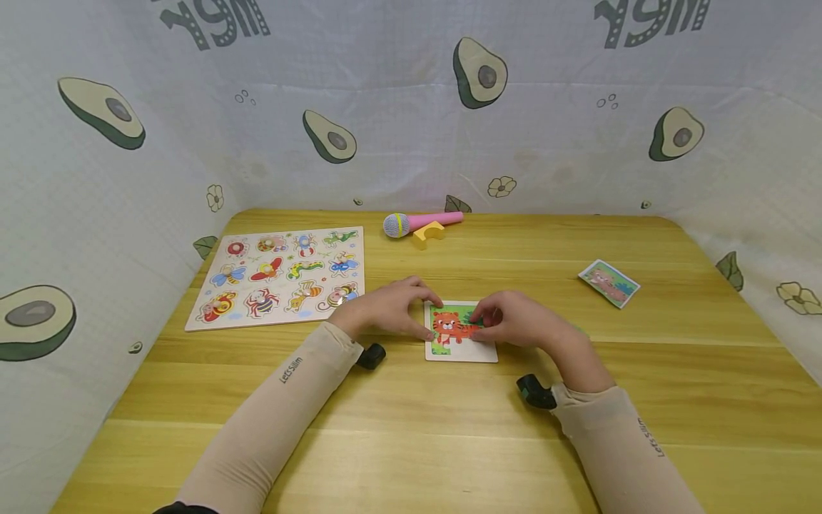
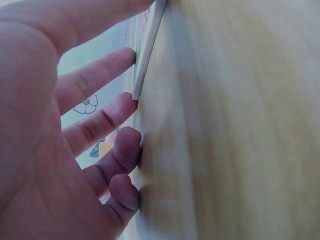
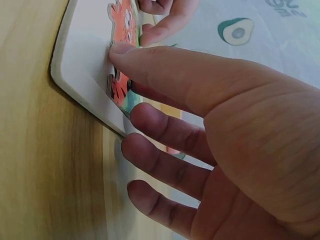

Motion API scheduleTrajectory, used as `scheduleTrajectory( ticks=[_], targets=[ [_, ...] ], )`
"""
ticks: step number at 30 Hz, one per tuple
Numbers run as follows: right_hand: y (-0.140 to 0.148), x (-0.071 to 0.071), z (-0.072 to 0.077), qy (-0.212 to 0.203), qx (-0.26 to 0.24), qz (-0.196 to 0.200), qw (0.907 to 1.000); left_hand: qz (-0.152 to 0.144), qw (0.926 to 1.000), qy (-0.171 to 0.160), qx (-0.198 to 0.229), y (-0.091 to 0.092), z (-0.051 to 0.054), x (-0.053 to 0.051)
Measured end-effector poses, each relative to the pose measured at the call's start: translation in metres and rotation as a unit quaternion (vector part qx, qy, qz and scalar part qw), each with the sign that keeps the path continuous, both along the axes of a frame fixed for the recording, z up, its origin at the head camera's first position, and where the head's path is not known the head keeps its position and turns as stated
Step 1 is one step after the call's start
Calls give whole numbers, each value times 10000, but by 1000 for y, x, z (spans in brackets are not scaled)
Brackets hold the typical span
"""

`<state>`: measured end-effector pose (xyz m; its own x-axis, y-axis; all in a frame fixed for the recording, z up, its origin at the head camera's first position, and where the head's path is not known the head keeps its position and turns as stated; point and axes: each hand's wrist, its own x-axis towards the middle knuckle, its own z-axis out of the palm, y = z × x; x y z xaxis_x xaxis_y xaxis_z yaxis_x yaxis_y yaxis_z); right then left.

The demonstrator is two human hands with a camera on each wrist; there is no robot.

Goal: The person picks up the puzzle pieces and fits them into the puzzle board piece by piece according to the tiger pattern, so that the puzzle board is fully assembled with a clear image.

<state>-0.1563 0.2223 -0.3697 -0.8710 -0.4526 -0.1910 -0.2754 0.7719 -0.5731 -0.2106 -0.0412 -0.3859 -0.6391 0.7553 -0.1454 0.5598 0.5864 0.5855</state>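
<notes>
A small jigsaw board (image 1: 481, 351) lies on the wooden table, with an orange tiger picture (image 1: 446, 323) on a green ground and bare white at its lower right. My left hand (image 1: 392, 307) touches its left side, index fingertip near the upper left corner, thumb lower down. In the left wrist view the fingers (image 2: 95, 82) are fairly straight against the board's edge (image 2: 145, 65). My right hand (image 1: 523, 321) pinches an orange striped puzzle piece (image 3: 120, 90) between thumb and index finger, at the board's right part. The piece is partly hidden behind the thumb.
A wooden insect peg puzzle (image 1: 212, 293) lies at the left. Farther back, a pink toy microphone (image 1: 437, 218) lies beside a yellow arch block (image 1: 428, 233). To the right is a small picture card (image 1: 609, 283) with a pink animal. A printed curtain (image 1: 411, 107) hangs behind the table.
</notes>
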Motion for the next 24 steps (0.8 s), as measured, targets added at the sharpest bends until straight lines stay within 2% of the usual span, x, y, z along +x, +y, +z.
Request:
scheduleTrajectory(
  ticks=[16,24],
  targets=[
    [0,0,1,66,85,-61,9999,-32,10000,44,13,0,0,0],
    [3,0,1,86,44,39,9999,-46,10000,40,19,0,-1,0]
  ],
)
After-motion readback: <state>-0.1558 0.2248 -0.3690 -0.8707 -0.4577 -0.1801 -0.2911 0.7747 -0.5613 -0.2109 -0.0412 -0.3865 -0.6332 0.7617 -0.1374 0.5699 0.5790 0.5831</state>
